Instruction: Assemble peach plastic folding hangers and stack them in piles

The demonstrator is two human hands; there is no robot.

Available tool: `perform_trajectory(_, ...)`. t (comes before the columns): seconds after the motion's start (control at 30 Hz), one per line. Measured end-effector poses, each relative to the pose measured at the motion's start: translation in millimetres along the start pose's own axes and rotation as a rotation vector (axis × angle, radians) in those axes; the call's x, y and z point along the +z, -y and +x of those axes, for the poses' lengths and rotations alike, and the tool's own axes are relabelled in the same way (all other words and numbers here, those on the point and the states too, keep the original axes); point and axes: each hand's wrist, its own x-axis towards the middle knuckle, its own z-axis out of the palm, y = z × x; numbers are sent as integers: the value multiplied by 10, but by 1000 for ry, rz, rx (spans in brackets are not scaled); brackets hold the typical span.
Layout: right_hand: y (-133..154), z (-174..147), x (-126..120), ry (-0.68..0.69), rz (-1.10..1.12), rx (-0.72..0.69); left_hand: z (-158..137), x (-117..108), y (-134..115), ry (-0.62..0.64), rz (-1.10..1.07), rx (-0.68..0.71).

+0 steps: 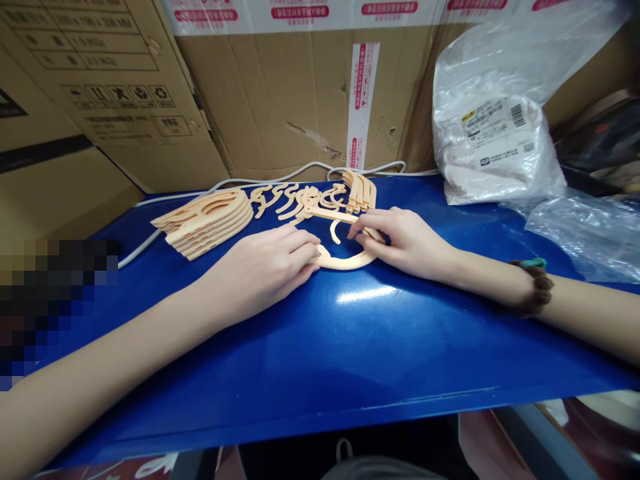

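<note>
Cream plastic parts that look like pieces of a folding clothes hanger lie between my hands at the middle of the blue table. My left hand (273, 263) is closed, its fingertips pinching the left end of a curved hanger arm (347, 263). The fingers of my right hand (405, 241) are bent over the right end of that arm and also touch a straighter hanger arm (327, 213) behind it. A loose-looking hook (335, 232) shows between the two arms. What lies under my right fingers is partly hidden.
Left of my hands rests a stack of hanger arms (210, 219). Several hooks (285, 199) lie at the back, beside a smaller stack of arms (360, 192). A white cable (240, 181) runs before cardboard boxes (290, 100). A plastic mailing bag (493, 140) stands at right.
</note>
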Motion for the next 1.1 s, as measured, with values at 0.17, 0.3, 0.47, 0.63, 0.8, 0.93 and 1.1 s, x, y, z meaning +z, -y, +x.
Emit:
perform_trajectory(0.17,38,-4,-9,42,24,-51,-4,6,-1,1,-35,-20)
perform_trajectory(0.3,67,-9,-25,78,-24,-86,-6,9,4,7,-58,-29)
perform_trajectory(0.47,72,-11,-33,86,-28,-88,-12,4,5,6,-83,-30)
perform_trajectory(0.63,57,-9,-34,99,-5,-137,-12,8,-1,14,-85,-40)
perform_trajectory(0.8,39,-11,-54,124,52,-166,-3,2,-1,38,-108,-62)
perform_trajectory(0.93,43,-24,-77,156,95,-252,18,-28,-5,12,-71,-58)
perform_trajectory(1.1,99,-64,-77,128,-50,-379,20,-26,13,-1,-4,-40)
